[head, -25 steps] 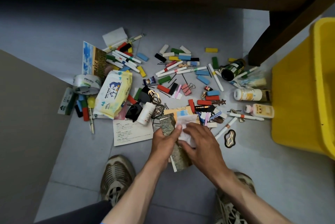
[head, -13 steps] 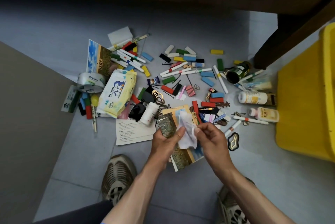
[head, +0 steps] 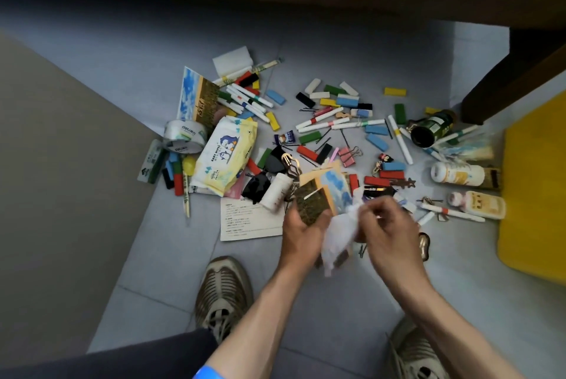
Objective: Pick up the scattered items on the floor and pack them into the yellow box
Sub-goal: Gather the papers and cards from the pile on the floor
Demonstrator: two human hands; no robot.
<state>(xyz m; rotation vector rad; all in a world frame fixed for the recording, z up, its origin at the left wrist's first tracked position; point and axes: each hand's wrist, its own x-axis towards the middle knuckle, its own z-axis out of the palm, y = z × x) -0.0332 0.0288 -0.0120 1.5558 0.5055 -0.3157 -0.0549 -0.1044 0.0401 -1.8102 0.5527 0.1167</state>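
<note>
Far left: tape roll [head: 183, 137] flat on the floor [head: 171, 256], beside a green carton [head: 150, 161] and short red, blue and black blocks; likely lying as spilled, none sorted yet.

Left of centre: wipes pack [head: 225, 157] lying across markers and blocks, a printed booklet [head: 196, 98] propped behind it; white leaflet [head: 249, 219] flat just below, its right edge covered by the left hand.

Centre: left hand [head: 301, 236], fingers curled round a small stack of cards [head: 318, 194], thumb across the dark top card; held raised off the floor, apparently gathered as one bundle to save trips.

Right of centre: right hand [head: 389, 228], fingertips pinching a crumpled white tissue [head: 340, 233] that hangs between both hands, seemingly being added to the bundle. Blurred by motion; exact finger positions hard to make out, lower card edges hidden behind the tissue.

Further right: green bottle [head: 430, 129] on its side, white bottle [head: 458, 175] and cream bottle [head: 479, 204] also lying down, markers around them; labels too small to read.

Far right: yellow box [head: 533, 194], standing on the floor just beside the bottles, well apart from the hands; cut off by the frame edge, interior not visible, contents unknown.

Bottom: two shoes partly cropped.
</note>
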